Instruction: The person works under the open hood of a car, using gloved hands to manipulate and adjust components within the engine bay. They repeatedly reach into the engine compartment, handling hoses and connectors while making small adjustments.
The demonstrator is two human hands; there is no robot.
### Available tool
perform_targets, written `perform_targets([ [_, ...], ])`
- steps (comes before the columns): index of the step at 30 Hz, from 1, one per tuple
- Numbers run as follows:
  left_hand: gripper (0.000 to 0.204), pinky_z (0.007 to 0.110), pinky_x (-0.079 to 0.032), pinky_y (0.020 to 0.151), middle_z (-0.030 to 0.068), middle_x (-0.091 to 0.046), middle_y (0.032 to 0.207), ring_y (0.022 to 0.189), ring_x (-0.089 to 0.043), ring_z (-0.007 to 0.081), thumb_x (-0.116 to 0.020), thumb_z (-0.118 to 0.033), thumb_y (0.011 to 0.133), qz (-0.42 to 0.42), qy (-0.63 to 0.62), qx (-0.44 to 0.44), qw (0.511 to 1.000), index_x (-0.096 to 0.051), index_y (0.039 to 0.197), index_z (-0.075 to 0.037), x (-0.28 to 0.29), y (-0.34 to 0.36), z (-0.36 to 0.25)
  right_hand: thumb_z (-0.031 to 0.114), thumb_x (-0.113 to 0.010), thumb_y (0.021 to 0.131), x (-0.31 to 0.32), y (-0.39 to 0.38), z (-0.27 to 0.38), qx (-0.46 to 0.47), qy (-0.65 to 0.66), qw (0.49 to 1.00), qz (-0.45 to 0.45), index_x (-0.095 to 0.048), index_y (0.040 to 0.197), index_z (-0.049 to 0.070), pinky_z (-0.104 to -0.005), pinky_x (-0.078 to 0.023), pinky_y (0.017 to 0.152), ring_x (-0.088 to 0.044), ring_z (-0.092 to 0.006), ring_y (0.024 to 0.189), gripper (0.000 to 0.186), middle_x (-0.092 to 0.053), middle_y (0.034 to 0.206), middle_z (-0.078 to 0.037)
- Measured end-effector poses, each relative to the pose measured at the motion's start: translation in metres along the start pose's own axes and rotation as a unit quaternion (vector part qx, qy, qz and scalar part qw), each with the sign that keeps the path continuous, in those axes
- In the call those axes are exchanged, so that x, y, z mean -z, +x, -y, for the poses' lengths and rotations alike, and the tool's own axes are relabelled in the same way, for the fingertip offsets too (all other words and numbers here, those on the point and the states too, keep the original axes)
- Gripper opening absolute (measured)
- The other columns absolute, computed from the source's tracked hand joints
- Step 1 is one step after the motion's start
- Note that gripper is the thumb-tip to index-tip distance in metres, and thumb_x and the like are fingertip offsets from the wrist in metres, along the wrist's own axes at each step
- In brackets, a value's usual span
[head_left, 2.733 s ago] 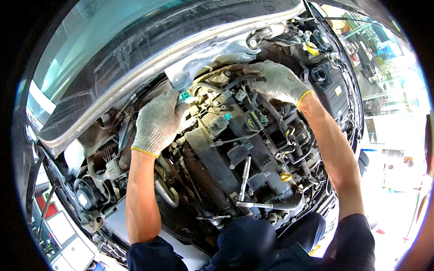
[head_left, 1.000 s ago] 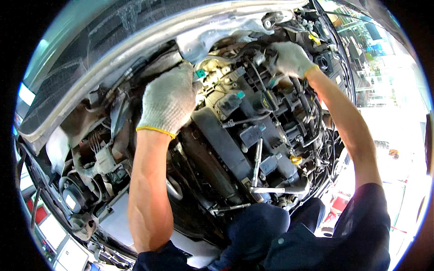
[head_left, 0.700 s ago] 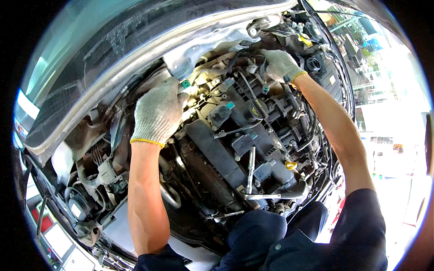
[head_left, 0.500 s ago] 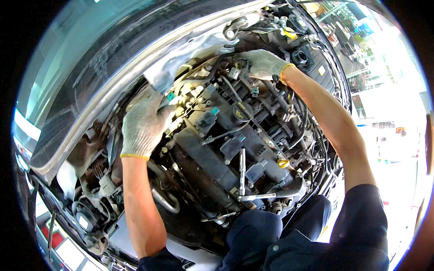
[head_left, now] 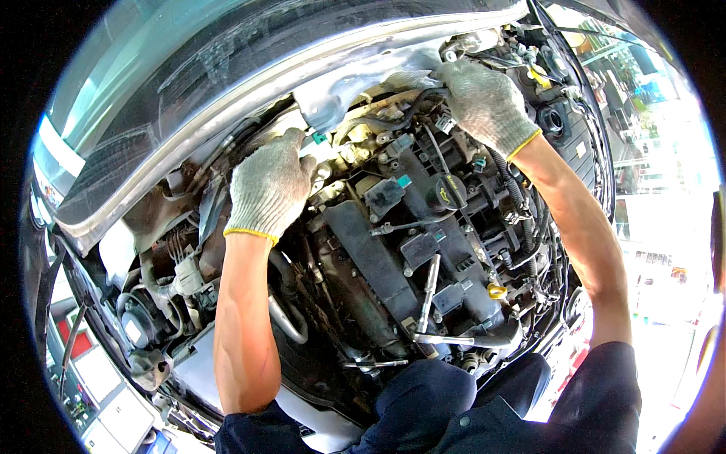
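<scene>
My left hand (head_left: 271, 185), in a pale knit glove with a yellow cuff, is at the far left side of the engine (head_left: 363, 261). Its fingers curl against the thumb beside a green connector (head_left: 319, 138); what they grip, if anything, is hidden. Similarly gloved, my right hand (head_left: 490, 108) reaches the far right corner, by a black hose (head_left: 412, 113). Its bent fingertips are tucked out of sight near the end of a silvery sheet-metal panel (head_left: 333, 102). That panel lies between both hands, below the windscreen edge.
A chrome extension bar (head_left: 429, 291) and a ratchet handle (head_left: 446, 340) lie on the engine's near side. Another slim metal tool (head_left: 376, 364) rests farther left. An oil filler cap (head_left: 446, 194), black ignition coils (head_left: 387, 197) and a yellow dipstick loop (head_left: 497, 291) stick up between my arms.
The engine bay appears shifted rightward in the picture. Relative to the engine, my right hand has moved out to the far right, with its back turned up more. My left hand's fingers look more curled.
</scene>
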State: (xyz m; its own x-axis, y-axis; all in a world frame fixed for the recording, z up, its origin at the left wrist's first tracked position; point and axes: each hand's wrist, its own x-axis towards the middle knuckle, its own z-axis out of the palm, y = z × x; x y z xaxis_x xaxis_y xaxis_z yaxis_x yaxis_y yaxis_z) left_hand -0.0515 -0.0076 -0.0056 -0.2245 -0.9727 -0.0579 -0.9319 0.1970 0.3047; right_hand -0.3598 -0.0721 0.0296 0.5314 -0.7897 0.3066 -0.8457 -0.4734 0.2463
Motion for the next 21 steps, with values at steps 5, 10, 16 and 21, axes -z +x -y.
perform_targets([
  [5, 0.032, 0.050, -0.055, 0.083, 0.0204, -0.072, 0.102, 0.097, -0.070, 0.0382, -0.061, -0.029, 0.096, 0.026, -0.004, 0.002, 1.000, -0.060, 0.121, -0.009, -0.001, 0.002, 0.000, 0.033, -0.066, 0.094, -0.023, -0.002, 0.035, 0.056, 0.153, 0.981, 0.101, -0.072, 0.105, 0.013, -0.0400, -0.059, 0.076, -0.071, -0.0307, 0.086, 0.023, -0.073, 0.090, -0.009],
  [10, 0.033, 0.052, -0.053, 0.086, 0.0220, -0.071, 0.106, 0.100, -0.069, 0.0405, -0.060, -0.031, 0.096, 0.036, -0.023, 0.028, 0.999, -0.060, 0.122, -0.009, 0.005, 0.004, -0.003, 0.041, -0.069, 0.088, -0.034, 0.030, 0.061, -0.056, 0.144, 0.961, 0.231, -0.076, 0.099, 0.011, -0.0444, -0.057, 0.084, -0.072, -0.0343, 0.095, 0.032, -0.075, 0.097, -0.014],
  [16, 0.036, 0.050, -0.053, 0.089, 0.0221, -0.071, 0.109, 0.103, -0.069, 0.0395, -0.060, -0.033, 0.096, 0.006, 0.002, 0.086, 0.996, -0.062, 0.122, -0.009, 0.006, 0.006, 0.009, 0.035, -0.069, 0.088, -0.045, 0.030, 0.079, -0.060, 0.113, 0.975, 0.182, -0.075, 0.093, 0.004, -0.0476, -0.059, 0.076, -0.073, -0.0375, 0.086, 0.032, -0.073, 0.087, -0.020],
  [21, 0.038, 0.051, -0.053, 0.091, 0.0233, -0.071, 0.108, 0.105, -0.068, 0.0398, -0.059, -0.034, 0.096, 0.057, 0.012, 0.114, 0.992, -0.063, 0.119, -0.004, 0.009, 0.011, 0.011, 0.034, -0.052, 0.100, -0.069, 0.048, 0.070, 0.079, 0.126, 0.963, 0.227, -0.071, 0.109, 0.003, -0.0480, -0.057, 0.086, -0.071, -0.0377, 0.099, 0.037, -0.072, 0.109, -0.020],
])
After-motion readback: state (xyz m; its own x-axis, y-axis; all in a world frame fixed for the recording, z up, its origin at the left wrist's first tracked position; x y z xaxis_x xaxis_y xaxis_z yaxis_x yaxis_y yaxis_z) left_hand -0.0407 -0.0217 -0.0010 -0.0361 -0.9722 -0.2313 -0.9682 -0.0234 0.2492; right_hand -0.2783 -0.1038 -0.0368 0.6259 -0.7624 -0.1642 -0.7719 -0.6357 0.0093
